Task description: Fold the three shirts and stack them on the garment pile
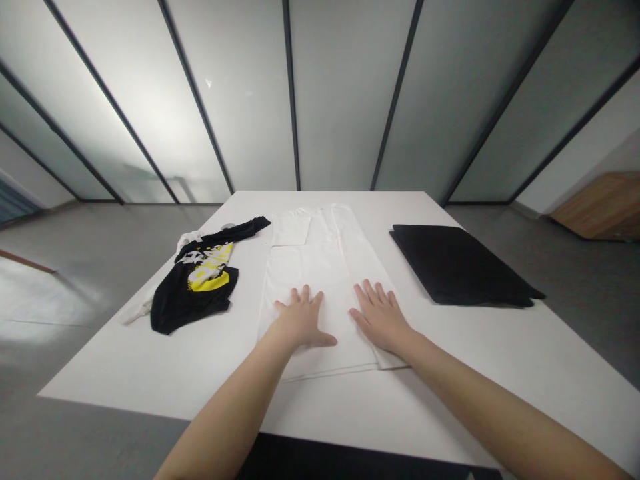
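A white garment [320, 267] lies spread on the table, its hem toward me and its right side folded inward in a long strip. A sleeve-like flap shows at its far left. My left hand [303, 320] rests on the cloth left of centre, fingers spread and thumb out to the right. On the folded strip at the right lies my right hand [380, 317], palm down with its fingers apart. Neither hand grips anything. Parts of the cloth under both palms are hidden.
The white table [150, 373] carries a crumpled black garment [175, 297] with a yellow and white print at the left, with white cloth partly under it. At the right lies a flat black folded thing [455, 267]. Frosted glass panels [345, 93] stand behind the table.
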`<state>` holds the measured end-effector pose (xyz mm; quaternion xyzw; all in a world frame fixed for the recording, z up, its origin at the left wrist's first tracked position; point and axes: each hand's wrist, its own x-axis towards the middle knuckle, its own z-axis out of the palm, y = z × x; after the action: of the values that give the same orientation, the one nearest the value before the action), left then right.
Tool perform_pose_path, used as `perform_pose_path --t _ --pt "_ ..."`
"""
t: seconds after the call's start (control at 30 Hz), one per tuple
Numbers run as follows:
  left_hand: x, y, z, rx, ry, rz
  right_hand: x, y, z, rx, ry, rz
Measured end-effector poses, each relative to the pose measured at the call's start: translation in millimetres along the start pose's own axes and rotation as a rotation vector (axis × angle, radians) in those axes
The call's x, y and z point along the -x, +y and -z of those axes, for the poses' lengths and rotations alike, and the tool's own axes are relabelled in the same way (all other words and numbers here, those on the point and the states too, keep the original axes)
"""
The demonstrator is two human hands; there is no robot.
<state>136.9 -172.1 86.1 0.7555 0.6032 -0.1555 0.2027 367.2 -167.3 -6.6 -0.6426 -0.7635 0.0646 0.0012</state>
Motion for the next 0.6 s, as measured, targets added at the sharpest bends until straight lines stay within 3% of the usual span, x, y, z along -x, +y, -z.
perform_pose_path --t 0.13,0.33,0.47,0.6 --pt "3.5 3.2 -1.5 -0.019 0.053 -0.057 30.6 4.1 -15.9 0.004 0.070 0.052" --pt "-0.2 9.1 -13.4 -0.011 0.234 -0.215 62.9 8.1 -30.8 -0.010 0.125 0.147" --pt "-7.1 11.7 -26.8 -0.008 0.285 -0.358 59.5 14.5 -18.6 -0.046 0.102 0.183" --pt "-13.9 13.9 -35.0 -0.026 0.362 -0.511 37.1 26.1 -4.9 -0.070 0.157 0.088"
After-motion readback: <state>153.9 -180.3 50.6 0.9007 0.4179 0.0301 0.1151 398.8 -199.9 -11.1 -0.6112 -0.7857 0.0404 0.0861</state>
